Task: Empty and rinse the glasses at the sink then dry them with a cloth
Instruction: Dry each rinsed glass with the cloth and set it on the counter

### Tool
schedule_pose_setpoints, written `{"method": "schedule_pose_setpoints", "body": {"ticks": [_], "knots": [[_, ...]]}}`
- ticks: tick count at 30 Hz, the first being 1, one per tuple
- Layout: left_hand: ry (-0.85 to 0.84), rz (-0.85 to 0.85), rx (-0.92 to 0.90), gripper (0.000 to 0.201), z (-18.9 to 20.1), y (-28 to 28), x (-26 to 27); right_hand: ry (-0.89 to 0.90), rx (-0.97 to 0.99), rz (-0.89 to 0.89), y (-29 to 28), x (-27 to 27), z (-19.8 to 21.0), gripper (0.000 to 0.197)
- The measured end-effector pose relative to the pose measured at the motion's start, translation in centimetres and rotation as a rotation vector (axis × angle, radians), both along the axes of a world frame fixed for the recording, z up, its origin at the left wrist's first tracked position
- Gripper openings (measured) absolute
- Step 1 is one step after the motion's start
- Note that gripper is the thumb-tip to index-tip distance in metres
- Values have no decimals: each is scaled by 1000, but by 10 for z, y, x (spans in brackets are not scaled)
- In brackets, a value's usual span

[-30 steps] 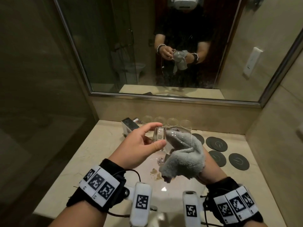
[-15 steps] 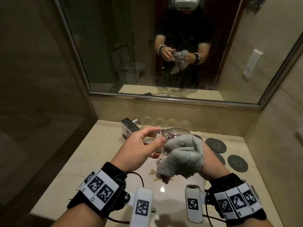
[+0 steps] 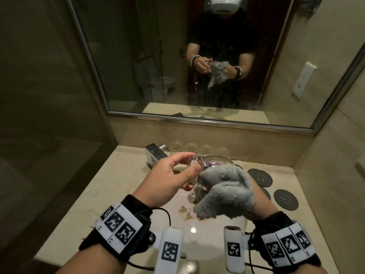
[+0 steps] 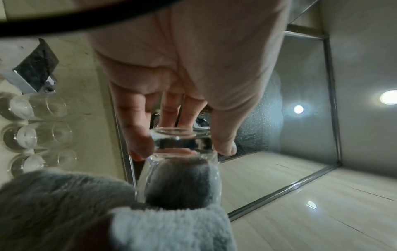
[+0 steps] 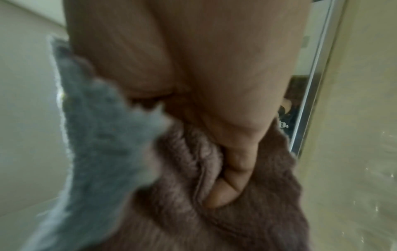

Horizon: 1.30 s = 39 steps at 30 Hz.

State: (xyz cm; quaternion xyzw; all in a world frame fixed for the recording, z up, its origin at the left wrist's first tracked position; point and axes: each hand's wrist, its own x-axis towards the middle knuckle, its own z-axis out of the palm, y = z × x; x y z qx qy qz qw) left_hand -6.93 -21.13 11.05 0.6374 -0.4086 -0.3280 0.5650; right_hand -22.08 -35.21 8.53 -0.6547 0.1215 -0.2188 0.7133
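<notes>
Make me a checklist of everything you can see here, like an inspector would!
Surface: beige stone counter, brownish stain by the basin.
Job's things: glass held over the basin, grey cloth stuffed inside it; four more glasses lined up at the back wall.
Clutter: black round coasters on the right; a chrome tap at the back.
Grips: left hand pinches the glass's base; right hand grips the cloth.
Cables: thin black wires by the wrist bands.
Surroundings: wall mirror showing the person's reflection; tiled walls.
</notes>
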Motion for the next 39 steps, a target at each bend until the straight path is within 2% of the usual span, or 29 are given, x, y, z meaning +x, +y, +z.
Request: {"method": "schedule_pose_setpoints", "body": {"ticks": [2, 4, 6, 7, 8, 10, 11, 13, 15, 16, 17, 19, 21, 22, 23, 25, 26, 28, 29, 30, 33, 35, 36, 39], "knots": [[-35, 16, -6, 53, 1, 2, 2, 44, -81, -1, -3, 3, 5, 18], [-53, 69, -23, 56, 0, 5, 7, 6, -79, -31, -6, 0, 1, 10], [-39, 113, -35, 53, 0, 7, 12, -109, 135, -87, -10, -7, -8, 49], [-26, 124, -40, 50, 1, 8, 14, -168, 204, -81, -10, -8, -10, 58], [-16, 129, -45, 47, 3, 10, 14, -187, 225, -58, -8, -9, -10, 55], [-26, 121, -52, 43, 5, 11, 13, -158, 190, 23, -3, -6, 0, 37], [-50, 99, -49, 42, 6, 11, 11, -116, 160, 90, -1, -3, 6, 41], [-136, 33, -33, 44, 4, 11, 5, -38, 149, 102, 4, -2, 7, 63], [-248, -23, -21, 48, 3, 10, 0, -100, 382, 47, 7, -3, 1, 74], [-302, -40, -15, 50, 2, 10, -1, -150, 471, 23, 7, -3, -6, 86], [-334, -52, -8, 51, 0, 9, -2, -188, 494, 13, 7, -2, -12, 95], [-307, -58, 48, 54, -2, 7, -4, -211, 461, -67, 6, 1, -16, 86], [-158, -17, 130, 71, -5, 4, -5, -196, 351, -116, 7, 3, -14, 77], [-96, 4, 164, 72, -6, 3, -5, -174, 282, -123, 7, 5, -13, 79], [-87, 11, 185, 63, -5, 2, -6, -142, 235, -142, 7, 6, -13, 79], [-174, -3, 184, 43, -3, 2, -8, -103, 201, -154, 8, 6, -14, 72], [-270, -23, 162, 41, -4, 3, -9, -86, 214, -147, 10, 8, -16, 73], [-466, -41, 110, 46, -8, 5, -8, -90, 391, -133, 13, 11, -21, 84], [-485, -32, 98, 47, -10, 5, -9, -120, 463, -128, 14, 12, -24, 85], [-442, -8, 99, 48, -10, 5, -9, -149, 484, -122, 14, 13, -24, 82], [-190, 52, 147, 61, -4, 3, -9, -177, 363, -102, 16, 14, -18, 67], [-196, 43, 147, 48, -4, 2, -5, -192, 316, -63, 20, 15, -12, 57], [-231, 23, 121, 38, -5, 3, -4, -192, 317, -60, 20, 16, -11, 60], [-321, -49, 96, 39, -9, 5, -1, -212, 379, -66, 20, 17, -10, 73]]}}
